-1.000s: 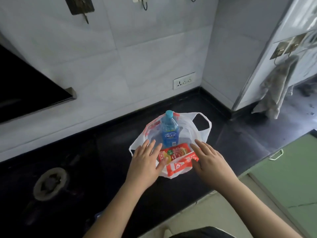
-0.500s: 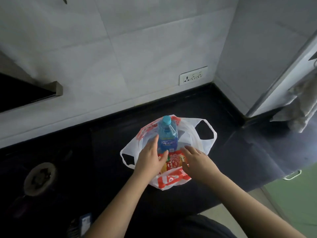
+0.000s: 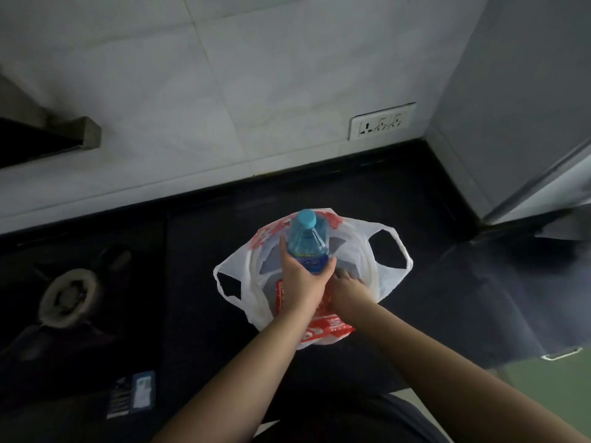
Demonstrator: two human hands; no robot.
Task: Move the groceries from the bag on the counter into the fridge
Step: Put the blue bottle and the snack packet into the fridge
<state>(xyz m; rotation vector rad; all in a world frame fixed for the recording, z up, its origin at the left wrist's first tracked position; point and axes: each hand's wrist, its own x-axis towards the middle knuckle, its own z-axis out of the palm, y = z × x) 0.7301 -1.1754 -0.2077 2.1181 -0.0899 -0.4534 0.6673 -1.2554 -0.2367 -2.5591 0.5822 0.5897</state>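
Observation:
A white plastic bag with red print lies open on the black counter. A clear blue bottle with a light blue cap stands upright in the bag. My left hand is wrapped around the bottle's lower half. My right hand reaches into the bag just right of the bottle, over a red snack packet; its fingers are partly hidden, so its grip is unclear.
A gas burner sits on the counter at the left. A white wall socket is on the tiled wall behind. A grey cabinet side rises at the right. A green cabinet front with a handle lies at lower right.
My left hand has moved from the packet up onto the bottle and closed around it. My right hand has slid deeper into the bag. The camera has tilted down and closer.

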